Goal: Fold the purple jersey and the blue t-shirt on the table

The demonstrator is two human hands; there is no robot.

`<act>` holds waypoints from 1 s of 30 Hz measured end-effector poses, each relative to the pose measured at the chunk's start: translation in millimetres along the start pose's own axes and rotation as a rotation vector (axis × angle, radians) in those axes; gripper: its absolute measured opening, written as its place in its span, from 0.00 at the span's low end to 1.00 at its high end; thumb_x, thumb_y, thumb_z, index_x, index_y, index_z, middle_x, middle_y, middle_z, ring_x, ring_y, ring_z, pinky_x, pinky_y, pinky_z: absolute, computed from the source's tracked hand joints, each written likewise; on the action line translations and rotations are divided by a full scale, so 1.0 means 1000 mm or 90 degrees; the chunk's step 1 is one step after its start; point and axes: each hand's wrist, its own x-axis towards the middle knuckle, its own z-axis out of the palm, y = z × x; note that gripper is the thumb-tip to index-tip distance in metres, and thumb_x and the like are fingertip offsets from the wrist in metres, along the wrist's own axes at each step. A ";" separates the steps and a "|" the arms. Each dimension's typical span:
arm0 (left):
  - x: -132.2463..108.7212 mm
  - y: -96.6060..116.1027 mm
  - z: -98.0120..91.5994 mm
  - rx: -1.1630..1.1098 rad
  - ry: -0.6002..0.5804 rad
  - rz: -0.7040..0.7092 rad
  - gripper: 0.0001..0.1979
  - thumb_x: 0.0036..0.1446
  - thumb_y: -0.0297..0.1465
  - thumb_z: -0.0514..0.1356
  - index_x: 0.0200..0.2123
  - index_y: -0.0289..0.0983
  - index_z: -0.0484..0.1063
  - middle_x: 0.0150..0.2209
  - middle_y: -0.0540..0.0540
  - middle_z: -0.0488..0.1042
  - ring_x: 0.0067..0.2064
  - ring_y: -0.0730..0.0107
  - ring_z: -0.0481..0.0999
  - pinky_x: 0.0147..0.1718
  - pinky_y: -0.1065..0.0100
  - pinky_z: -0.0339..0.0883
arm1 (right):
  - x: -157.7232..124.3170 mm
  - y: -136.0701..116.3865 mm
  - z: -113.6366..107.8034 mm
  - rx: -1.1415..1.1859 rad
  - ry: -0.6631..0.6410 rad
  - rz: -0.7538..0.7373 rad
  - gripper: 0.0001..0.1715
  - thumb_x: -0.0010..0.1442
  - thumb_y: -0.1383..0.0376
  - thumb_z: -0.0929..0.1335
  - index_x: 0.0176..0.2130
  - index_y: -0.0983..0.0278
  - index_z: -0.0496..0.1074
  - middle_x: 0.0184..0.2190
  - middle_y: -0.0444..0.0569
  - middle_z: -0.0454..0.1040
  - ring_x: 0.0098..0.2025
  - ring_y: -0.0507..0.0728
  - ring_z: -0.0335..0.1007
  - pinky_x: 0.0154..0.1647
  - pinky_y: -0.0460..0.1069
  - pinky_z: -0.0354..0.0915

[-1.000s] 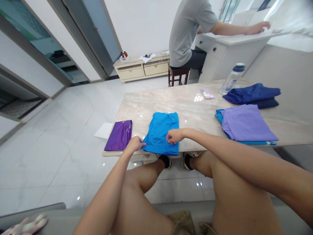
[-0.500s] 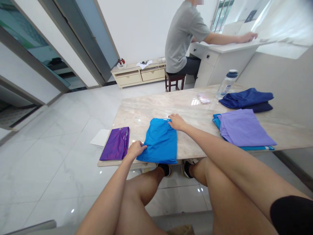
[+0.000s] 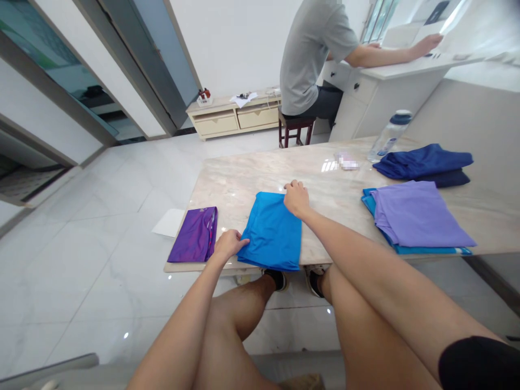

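A folded bright blue cloth garment point(image 3: 271, 230) lies on the marble-patterned table in front of me. My left hand point(image 3: 230, 244) is closed on its left edge, thumb on top of the fabric. At the far right corner of the garment is my right hand point(image 3: 297, 199), its fingers curled over the edge and hiding that corner. To the left of my left hand lies a folded purple garment point(image 3: 192, 235), close to the table's left end.
A lavender folded cloth point(image 3: 422, 214) rests on a blue one at the right, with dark blue clothing point(image 3: 426, 162) behind. A clear bottle point(image 3: 388, 138) stands nearby. Across the table point(image 3: 235, 176), a person in grey point(image 3: 312, 59) sits at a white desk point(image 3: 377, 97).
The blue garment's far edge looks straighter and smoother. My right hand's fingers are more curled at its far corner. My left hand keeps its place on the left edge. The view has shifted slightly.
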 end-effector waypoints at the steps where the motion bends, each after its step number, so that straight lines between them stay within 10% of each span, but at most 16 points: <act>1: -0.003 -0.001 0.000 0.005 -0.009 -0.003 0.12 0.61 0.43 0.70 0.35 0.40 0.81 0.42 0.40 0.86 0.48 0.51 0.84 0.38 0.66 0.65 | 0.001 -0.006 0.002 0.024 -0.021 -0.020 0.28 0.72 0.73 0.60 0.63 0.68 0.78 0.64 0.67 0.72 0.67 0.70 0.65 0.67 0.60 0.63; 7: -0.011 -0.005 -0.002 0.001 -0.016 -0.002 0.13 0.64 0.38 0.66 0.29 0.39 0.78 0.37 0.40 0.84 0.44 0.54 0.83 0.39 0.65 0.65 | -0.003 -0.039 0.022 0.174 -0.218 -0.203 0.35 0.65 0.78 0.63 0.67 0.64 0.76 0.64 0.55 0.78 0.65 0.62 0.75 0.69 0.51 0.66; 11: -0.008 -0.011 -0.004 -0.025 -0.049 0.010 0.22 0.71 0.40 0.57 0.24 0.39 0.73 0.28 0.44 0.78 0.37 0.59 0.80 0.36 0.66 0.66 | -0.008 -0.048 0.023 0.158 -0.183 -0.226 0.44 0.60 0.81 0.65 0.72 0.66 0.71 0.76 0.57 0.66 0.74 0.64 0.66 0.75 0.54 0.61; 15: -0.010 -0.019 -0.006 -0.040 -0.133 -0.015 0.20 0.64 0.39 0.64 0.20 0.38 0.72 0.20 0.47 0.73 0.26 0.61 0.75 0.30 0.66 0.64 | -0.006 -0.036 0.006 0.163 -0.101 -0.119 0.38 0.66 0.79 0.61 0.71 0.67 0.71 0.72 0.61 0.68 0.68 0.63 0.73 0.71 0.53 0.65; 19: -0.005 -0.016 -0.008 -0.062 -0.058 0.001 0.11 0.63 0.36 0.67 0.29 0.36 0.79 0.30 0.43 0.82 0.38 0.56 0.82 0.37 0.66 0.68 | -0.008 -0.007 -0.012 0.206 -0.071 0.108 0.22 0.69 0.69 0.65 0.59 0.66 0.79 0.61 0.62 0.79 0.61 0.67 0.78 0.61 0.54 0.72; 23: 0.011 0.007 -0.001 -0.129 0.040 0.024 0.15 0.70 0.38 0.63 0.52 0.33 0.78 0.52 0.36 0.85 0.54 0.56 0.83 0.49 0.68 0.70 | -0.022 0.030 -0.020 0.269 -0.137 0.293 0.11 0.67 0.62 0.72 0.42 0.67 0.82 0.42 0.62 0.85 0.48 0.68 0.85 0.48 0.54 0.77; 30: 0.037 0.042 0.018 -0.225 0.084 -0.008 0.24 0.64 0.39 0.70 0.58 0.34 0.74 0.62 0.32 0.80 0.62 0.50 0.81 0.54 0.65 0.72 | -0.057 0.057 -0.020 0.464 -0.319 0.365 0.18 0.70 0.57 0.75 0.35 0.68 0.78 0.31 0.59 0.84 0.32 0.60 0.85 0.33 0.50 0.79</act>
